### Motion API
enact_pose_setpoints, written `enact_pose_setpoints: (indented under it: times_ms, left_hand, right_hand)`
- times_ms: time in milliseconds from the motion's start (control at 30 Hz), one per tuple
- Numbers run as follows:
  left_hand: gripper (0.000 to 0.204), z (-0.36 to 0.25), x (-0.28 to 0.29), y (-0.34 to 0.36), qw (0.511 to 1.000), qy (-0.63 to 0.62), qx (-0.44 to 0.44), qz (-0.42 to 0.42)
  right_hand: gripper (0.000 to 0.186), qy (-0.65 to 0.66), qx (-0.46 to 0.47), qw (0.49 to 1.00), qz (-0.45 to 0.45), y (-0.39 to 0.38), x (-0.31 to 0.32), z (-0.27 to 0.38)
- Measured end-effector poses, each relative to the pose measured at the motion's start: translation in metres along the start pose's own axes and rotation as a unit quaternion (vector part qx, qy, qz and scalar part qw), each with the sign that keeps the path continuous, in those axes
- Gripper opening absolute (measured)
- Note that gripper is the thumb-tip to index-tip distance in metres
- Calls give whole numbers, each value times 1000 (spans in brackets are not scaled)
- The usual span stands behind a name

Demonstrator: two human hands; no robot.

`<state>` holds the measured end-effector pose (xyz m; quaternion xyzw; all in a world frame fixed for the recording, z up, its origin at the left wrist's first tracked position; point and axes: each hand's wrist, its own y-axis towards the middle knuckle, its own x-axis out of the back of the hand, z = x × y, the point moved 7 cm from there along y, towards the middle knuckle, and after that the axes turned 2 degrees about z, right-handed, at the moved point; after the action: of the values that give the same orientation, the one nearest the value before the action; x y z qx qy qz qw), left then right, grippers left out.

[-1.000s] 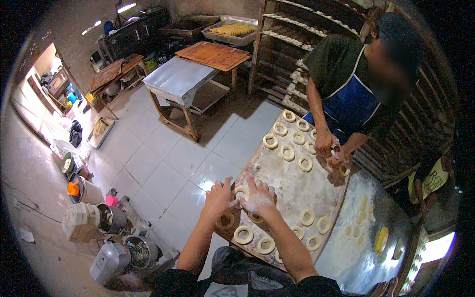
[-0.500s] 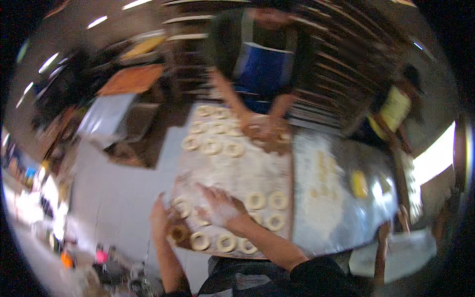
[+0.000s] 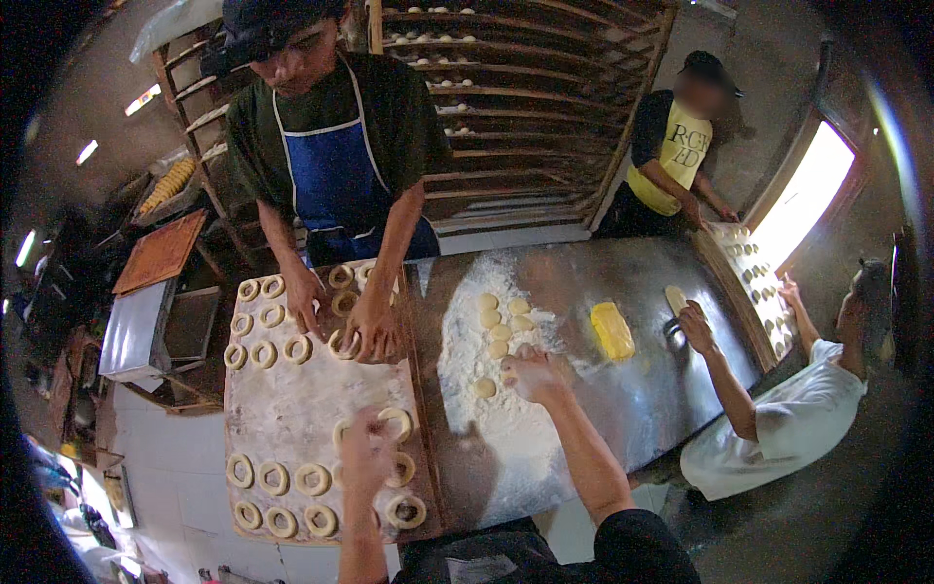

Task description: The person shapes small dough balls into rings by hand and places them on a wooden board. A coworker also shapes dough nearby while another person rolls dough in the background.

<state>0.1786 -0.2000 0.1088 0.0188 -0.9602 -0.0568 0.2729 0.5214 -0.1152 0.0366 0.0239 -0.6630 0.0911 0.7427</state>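
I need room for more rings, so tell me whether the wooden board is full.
Not full: on the wooden board, a floured stretch without rings separates the far dough rings from the near dough rings.

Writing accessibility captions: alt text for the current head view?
A person's right hand is at small dough pieces on a floured metal table, while the blurred left hand is over a board of dough rings. Opposite, a co-worker in a blue apron handles rings; two more people are at the right.
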Motion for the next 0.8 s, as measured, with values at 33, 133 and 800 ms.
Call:
enact_pose_setpoints:
  times_ms: [33,133,800]
  left_hand:
    - [32,-13,-36,3,999,-25,-4,38]
    - [28,-55,-116,6,996,5,-33,87]
    - [53,-152,-150,-23,972,-39,-210,-97]
  right_hand:
    - [30,40,6,998,48,2,-1,-2]
    - [35,249,32,964,83,-12,16,-3]
    - [49,868,223,423,135,-85,49,44]
